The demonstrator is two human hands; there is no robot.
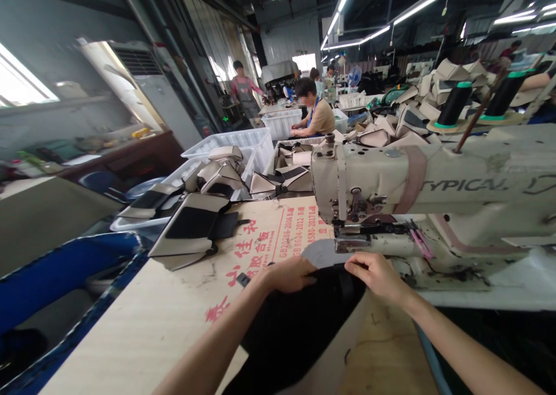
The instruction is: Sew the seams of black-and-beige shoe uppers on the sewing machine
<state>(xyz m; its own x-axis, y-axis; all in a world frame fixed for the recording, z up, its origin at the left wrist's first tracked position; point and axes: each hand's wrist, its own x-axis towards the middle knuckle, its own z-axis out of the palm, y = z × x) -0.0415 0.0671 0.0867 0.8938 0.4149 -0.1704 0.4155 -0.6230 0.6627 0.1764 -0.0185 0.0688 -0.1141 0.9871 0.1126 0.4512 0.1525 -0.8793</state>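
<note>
Between my two hands is a black and beige fabric piece (pixel 304 319), its black side facing me and its lower part hanging toward me over the table. My left hand (pixel 289 274) is closed on the upper left edge of the piece. At the upper right corner, my right hand (pixel 373 272) pinches the same edge between thumb and fingers. Just beyond my hands stands a sewing machine (pixel 369 180), its arm reaching in from the right. Pink-handled snips (pixel 419 241) rest on the machine's lower arm.
A sewn beige and black piece (pixel 191 227) lies on the plywood table (pixel 143 319) to the left. Plastic crates (pixel 260 146) of similar pieces stand behind. A blue-lined bin (pixel 87 262) is at left; black thread cones (pixel 454 105) stand above the machine. A co-worker (pixel 319 114) sits beyond.
</note>
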